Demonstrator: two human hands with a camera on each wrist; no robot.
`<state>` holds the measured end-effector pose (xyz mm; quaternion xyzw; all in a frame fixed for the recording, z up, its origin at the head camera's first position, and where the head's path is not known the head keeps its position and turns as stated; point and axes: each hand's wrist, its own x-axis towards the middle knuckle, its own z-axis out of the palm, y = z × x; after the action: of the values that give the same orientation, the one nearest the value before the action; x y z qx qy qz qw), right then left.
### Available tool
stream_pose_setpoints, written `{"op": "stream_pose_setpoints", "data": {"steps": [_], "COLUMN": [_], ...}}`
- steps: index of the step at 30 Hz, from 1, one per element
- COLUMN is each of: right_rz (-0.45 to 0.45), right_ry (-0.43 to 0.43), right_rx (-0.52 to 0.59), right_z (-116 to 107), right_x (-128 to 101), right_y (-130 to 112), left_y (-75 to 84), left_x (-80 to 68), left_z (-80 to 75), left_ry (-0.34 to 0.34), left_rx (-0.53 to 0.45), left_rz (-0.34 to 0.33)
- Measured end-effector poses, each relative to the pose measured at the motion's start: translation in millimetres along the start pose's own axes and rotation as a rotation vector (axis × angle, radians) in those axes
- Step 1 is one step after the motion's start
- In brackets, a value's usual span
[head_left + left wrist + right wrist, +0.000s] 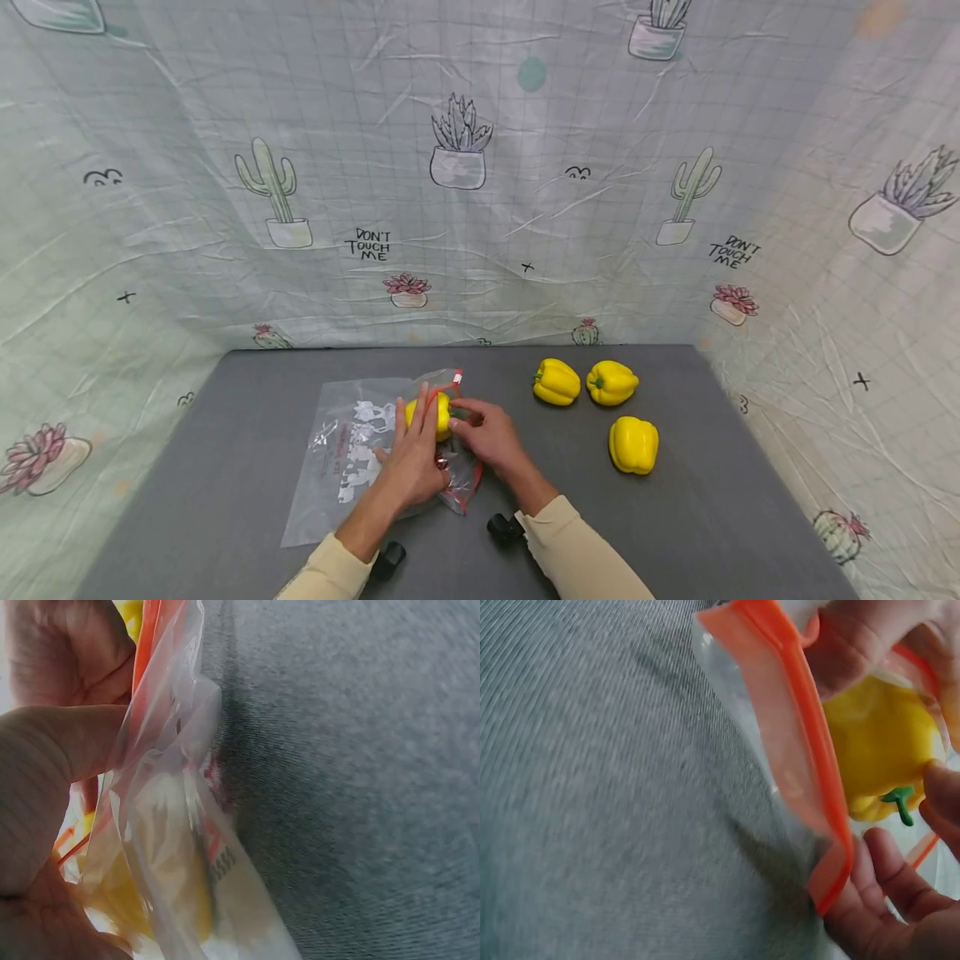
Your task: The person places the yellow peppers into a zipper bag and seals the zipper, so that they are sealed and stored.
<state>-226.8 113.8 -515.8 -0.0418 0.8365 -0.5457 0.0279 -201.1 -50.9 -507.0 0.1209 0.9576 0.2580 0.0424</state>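
Note:
A clear zip bag point(307, 492) with a red-orange seal and white printed figures lies on the table. A yellow bell pepper point(881, 742) with a green stem sits in its mouth, stem facing outward. My left hand point(412, 467) lies over the bag and pepper; its thumb point(90, 739) is tucked behind the clear film and holds the mouth's edge. From the right, my right hand point(491, 433) grips the pepper's stem end, thumb on the yellow side. Some of its fingertips point(855, 911) touch the red seal. Part of the pepper is hidden by the left fingers.
To the right on the grey table point(697, 533) are three more yellow bell peppers: one point(557, 382) and another point(612, 383) at the back, a third point(633, 446) nearer. A cactus-print sheet point(487, 250) hangs behind and along both sides.

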Motion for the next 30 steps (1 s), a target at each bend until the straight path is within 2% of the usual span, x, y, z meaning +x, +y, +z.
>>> {"op": "stream_pose_setpoints", "data": {"steps": [2, 4, 8, 12, 21, 26, 30], "right_rz": [-0.002, 0.010, 0.033, 0.038, 0.028, 0.070, 0.079], "right_ry": [0.009, 0.021, 0.020, -0.017, -0.055, -0.040, -0.026], "right_rx": [-0.048, -0.049, 0.078, 0.192, 0.154, 0.254, 0.282], "right_z": [2, 4, 9, 12, 14, 16, 18], "right_x": [1, 2, 4, 4, 6, 8, 8], "right_y": [-3, -5, -4, 0, -3, -4, -3], "left_y": [0.6, 1.2, 1.8, 1.1, -0.6, -0.6, 0.3], "left_x": [0.2, 0.8, 1.8, 1.7, 0.6, 0.0, -0.5], "left_z": [-1.1, -1.9, -3.1, -4.0, -2.8, -2.1, -1.9], "left_ry": [-0.003, -0.013, -0.019, -0.010, -0.003, -0.001, -0.003], "left_rx": [0.000, 0.000, -0.005, -0.009, 0.000, -0.002, -0.006], "left_rz": [0.000, -0.003, -0.008, -0.001, 0.022, 0.028, 0.031]}}
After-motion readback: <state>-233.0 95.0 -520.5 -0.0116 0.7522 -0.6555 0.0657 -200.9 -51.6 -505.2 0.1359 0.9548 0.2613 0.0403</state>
